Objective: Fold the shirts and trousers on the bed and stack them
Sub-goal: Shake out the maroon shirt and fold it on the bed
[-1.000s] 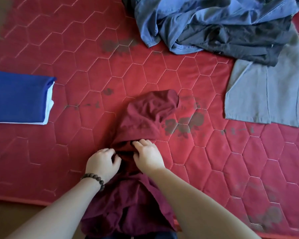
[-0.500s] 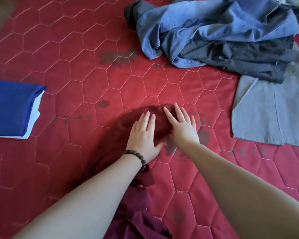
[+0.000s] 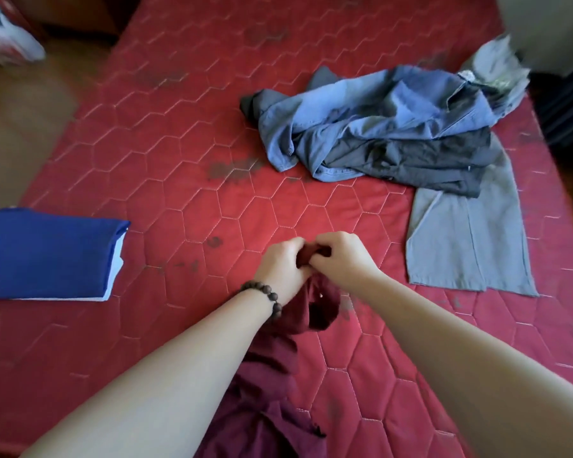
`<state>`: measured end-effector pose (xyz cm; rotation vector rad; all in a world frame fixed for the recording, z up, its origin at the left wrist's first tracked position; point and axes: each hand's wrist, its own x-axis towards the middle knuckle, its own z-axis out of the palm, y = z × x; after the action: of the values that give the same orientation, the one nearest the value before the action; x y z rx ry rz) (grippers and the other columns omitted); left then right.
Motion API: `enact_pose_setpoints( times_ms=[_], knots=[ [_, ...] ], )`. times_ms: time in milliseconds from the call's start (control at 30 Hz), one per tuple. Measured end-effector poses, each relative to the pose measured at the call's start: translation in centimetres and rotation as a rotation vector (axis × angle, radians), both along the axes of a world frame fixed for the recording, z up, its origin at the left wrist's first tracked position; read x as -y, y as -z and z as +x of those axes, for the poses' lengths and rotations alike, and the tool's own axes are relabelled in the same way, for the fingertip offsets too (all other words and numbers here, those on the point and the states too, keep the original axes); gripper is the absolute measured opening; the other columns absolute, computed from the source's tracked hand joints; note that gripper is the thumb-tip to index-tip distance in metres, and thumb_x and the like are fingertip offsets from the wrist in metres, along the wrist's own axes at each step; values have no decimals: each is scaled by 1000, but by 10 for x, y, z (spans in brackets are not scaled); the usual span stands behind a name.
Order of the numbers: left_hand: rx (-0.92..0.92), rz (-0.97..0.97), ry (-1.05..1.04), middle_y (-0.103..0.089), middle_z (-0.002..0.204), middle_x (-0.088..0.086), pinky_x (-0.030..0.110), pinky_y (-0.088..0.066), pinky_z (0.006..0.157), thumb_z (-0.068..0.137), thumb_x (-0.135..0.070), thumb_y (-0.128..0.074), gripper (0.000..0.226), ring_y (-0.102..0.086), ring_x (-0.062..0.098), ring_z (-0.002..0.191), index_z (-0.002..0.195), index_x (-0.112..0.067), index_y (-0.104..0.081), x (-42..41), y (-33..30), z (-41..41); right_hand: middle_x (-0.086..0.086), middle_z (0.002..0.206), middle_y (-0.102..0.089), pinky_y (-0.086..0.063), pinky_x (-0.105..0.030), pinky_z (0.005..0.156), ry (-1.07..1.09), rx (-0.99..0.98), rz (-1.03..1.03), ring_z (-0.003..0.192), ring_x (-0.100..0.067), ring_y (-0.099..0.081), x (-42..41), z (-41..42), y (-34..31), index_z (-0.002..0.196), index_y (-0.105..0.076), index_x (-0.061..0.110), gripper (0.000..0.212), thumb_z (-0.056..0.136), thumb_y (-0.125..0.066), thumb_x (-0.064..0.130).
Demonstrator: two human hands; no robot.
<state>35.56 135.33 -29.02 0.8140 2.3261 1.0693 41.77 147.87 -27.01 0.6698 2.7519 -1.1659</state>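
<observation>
Progress check, maroon garment (image 3: 291, 328) in work.

Left hand (image 3: 283, 267) and right hand (image 3: 339, 256): both clenched on far end of maroon garment, bunched cloth between fingers, rest trailing toward 6 o'clock. Done: folded blue stack (image 3: 47, 252) at 9 o'clock on bed (image 3: 179, 127), white layer visible beneath. Remaining: maroon garment unfolded; heap of blue shirt (image 3: 361, 107) and dark garment (image 3: 427, 160) at 1 o'clock; grey trousers (image 3: 460, 242) at 3 o'clock, flat, unfolded. Judged well short of halfway.
</observation>
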Motion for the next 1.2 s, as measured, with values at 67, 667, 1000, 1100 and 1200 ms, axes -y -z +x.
enact_pose_setpoints(
  times_ms=[67, 667, 1000, 1100, 1200],
  knots=[
    [32, 73, -25, -57, 58, -8, 22, -34, 51, 77, -14, -74, 18, -52, 13, 57, 67, -12, -60, 5, -57, -14, 10, 49, -45, -30, -18, 50, 64, -64, -110, 51, -3, -42, 0, -4, -58, 56, -49, 23, 30, 78, -68, 19],
    [-196, 660, -112, -69, 65, -8, 17, -49, 62, 86, -33, -69, 27, -64, 4, 63, 71, -11, -69, 57, -496, -73, -12, 127, -62, -50, -36, 99, -171, -249, -459, 117, -22, -60, 51, 33, -412, 135, -44, 13, 68, 77, -74, -6],
    [-164, 758, -109, -67, 67, -5, 37, -51, 71, 89, -34, -66, 24, -65, 14, 67, 69, -20, -68, 97, -577, -99, -18, 106, -67, -48, -42, 96, -165, -504, -368, 97, -22, -62, 71, 18, -486, 115, -59, -9, 31, 84, -64, -7],
    [-145, 749, -100, -67, 79, 3, 47, -53, 84, 91, -30, -65, 27, -65, 19, 77, 89, -3, -66, 102, -587, -105, -17, 99, -63, -46, -43, 91, -25, -698, -444, 93, -25, -57, 68, 9, -502, 111, -58, -12, 27, 92, -58, 6],
    [-179, 716, -101, -65, 84, 13, 48, -51, 88, 89, -27, -66, 32, -63, 27, 83, 91, 5, -64, 110, -592, -115, -14, 87, -58, -46, -32, 73, 123, -786, -528, 81, -23, -54, 62, 4, -519, 103, -60, -3, 20, 97, -53, 14]
  ],
)
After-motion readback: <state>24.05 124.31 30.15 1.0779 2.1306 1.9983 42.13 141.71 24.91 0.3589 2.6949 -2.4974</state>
